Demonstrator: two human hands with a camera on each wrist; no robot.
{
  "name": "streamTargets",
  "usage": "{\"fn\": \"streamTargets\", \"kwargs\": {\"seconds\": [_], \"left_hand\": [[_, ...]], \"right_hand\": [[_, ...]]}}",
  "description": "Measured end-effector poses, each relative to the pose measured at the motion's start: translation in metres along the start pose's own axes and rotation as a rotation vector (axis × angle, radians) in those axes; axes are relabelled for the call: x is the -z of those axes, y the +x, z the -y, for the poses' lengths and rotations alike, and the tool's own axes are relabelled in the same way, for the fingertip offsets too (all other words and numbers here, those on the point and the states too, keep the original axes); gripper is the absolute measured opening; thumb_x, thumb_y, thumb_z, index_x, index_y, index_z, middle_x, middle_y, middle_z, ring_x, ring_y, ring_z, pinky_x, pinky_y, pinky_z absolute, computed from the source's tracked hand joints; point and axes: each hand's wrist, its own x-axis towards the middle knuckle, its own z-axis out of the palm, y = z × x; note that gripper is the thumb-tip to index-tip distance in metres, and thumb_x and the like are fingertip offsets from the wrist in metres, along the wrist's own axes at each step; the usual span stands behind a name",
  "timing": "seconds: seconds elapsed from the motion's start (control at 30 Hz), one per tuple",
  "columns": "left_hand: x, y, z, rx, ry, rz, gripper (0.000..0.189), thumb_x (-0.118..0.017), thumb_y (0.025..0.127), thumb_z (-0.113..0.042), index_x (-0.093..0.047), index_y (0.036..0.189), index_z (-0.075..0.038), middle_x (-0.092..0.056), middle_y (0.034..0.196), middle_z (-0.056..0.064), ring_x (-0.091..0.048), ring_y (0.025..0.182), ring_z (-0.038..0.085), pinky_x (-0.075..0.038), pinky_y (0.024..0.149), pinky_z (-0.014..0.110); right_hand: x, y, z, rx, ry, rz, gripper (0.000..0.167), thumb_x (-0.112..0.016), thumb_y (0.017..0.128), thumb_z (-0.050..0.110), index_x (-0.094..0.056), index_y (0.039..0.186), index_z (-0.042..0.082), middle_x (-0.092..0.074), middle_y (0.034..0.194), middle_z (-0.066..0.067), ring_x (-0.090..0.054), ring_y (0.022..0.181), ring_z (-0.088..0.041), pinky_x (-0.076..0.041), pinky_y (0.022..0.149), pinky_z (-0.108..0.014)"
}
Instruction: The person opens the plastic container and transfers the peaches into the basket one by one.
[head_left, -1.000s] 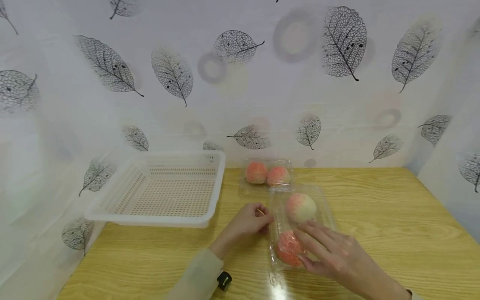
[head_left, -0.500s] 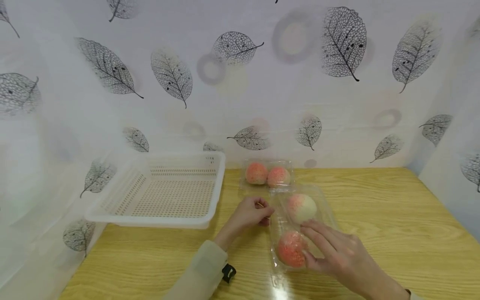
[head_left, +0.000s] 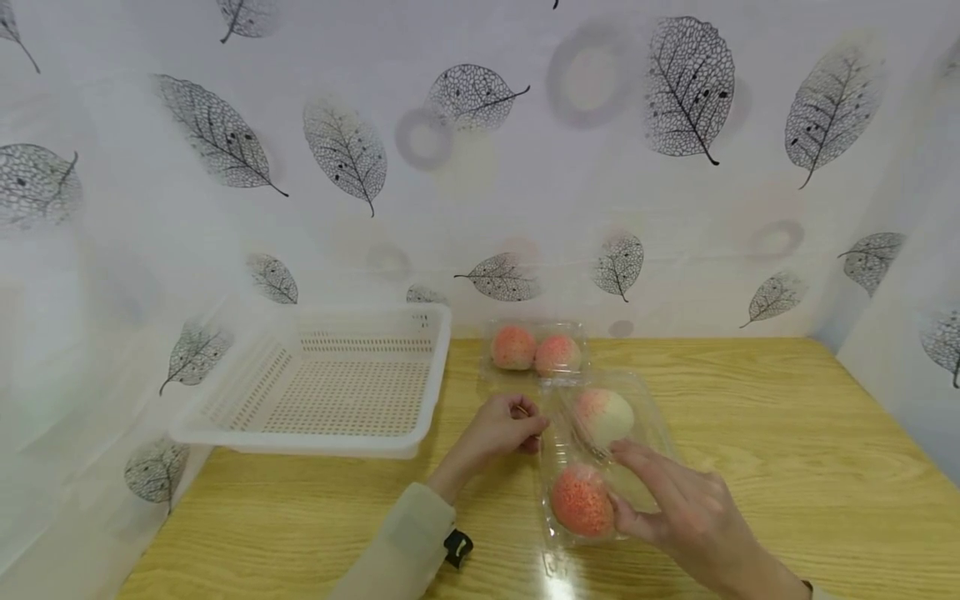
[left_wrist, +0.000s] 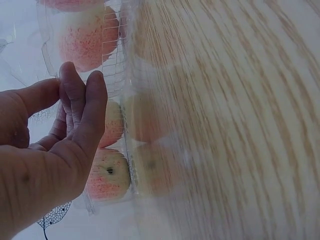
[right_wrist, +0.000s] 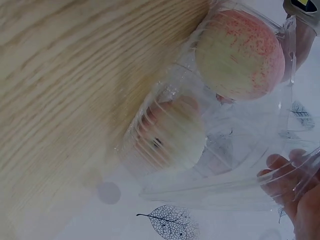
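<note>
The left hand (head_left: 498, 429) pinched the left edge of the box (head_left: 555, 450), thumb and fingertips together, probably to anchor the light plastic against sliding. Across from it, the right hand (head_left: 686, 504) held the clear lid (right_wrist: 210, 192), fingers bent round its tilted edge; the plastic blurred just where the thumb lay. Gripping from opposite sides likely let 1 hand brace what the other worked. The box lay on the table (head_left: 780, 467), lengthwise to the person, with 2 peaches in a row inside: the pale peach (head_left: 603, 418) farther off, the red peach (head_left: 582, 500) nearer. Just behind, the back box (head_left: 489, 377) held 2 more, seemingly set aside for room. The basket (head_left: 300, 439) stood left, within easy reach.
</note>
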Motion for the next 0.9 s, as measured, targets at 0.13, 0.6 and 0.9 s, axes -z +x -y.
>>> {"fn": "streamTargets", "kwargs": {"seconds": [0.13,0.6,0.9], "left_hand": [[0.000,-0.001,0.000,-0.003,-0.001,-0.002,0.014,-0.071,0.094,-0.010,-0.061,0.094,0.000,-0.062,0.077,0.003,-0.064,0.067,0.012,-0.061,0.067,0.027],[0.002,0.001,0.005,-0.019,0.009,-0.012,0.012,-0.069,0.096,-0.009,-0.061,0.093,-0.001,-0.061,0.076,0.004,-0.064,0.066,0.012,-0.060,0.066,0.026],[0.003,-0.006,0.002,-0.014,0.067,-0.033,0.013,-0.069,0.096,-0.011,-0.062,0.095,-0.001,-0.063,0.077,0.004,-0.066,0.065,0.011,-0.059,0.064,0.025]], "right_hand": [[-0.003,-0.003,0.003,-0.034,-0.004,-0.024,0.043,-0.053,0.105,0.029,-0.067,0.098,-0.010,-0.075,0.085,-0.018,-0.070,0.056,-0.028,-0.046,0.044,-0.011],[-0.004,-0.011,0.008,-0.196,-0.061,-0.124,0.046,-0.054,0.104,0.032,-0.067,0.095,-0.011,-0.074,0.074,-0.020,-0.037,0.035,0.004,-0.035,0.035,-0.009],[0.004,-0.007,0.006,-0.210,-0.040,-0.190,0.046,-0.060,0.098,0.034,-0.068,0.097,-0.011,-0.076,0.082,-0.022,-0.059,0.042,-0.008,-0.040,0.036,-0.014]]}}
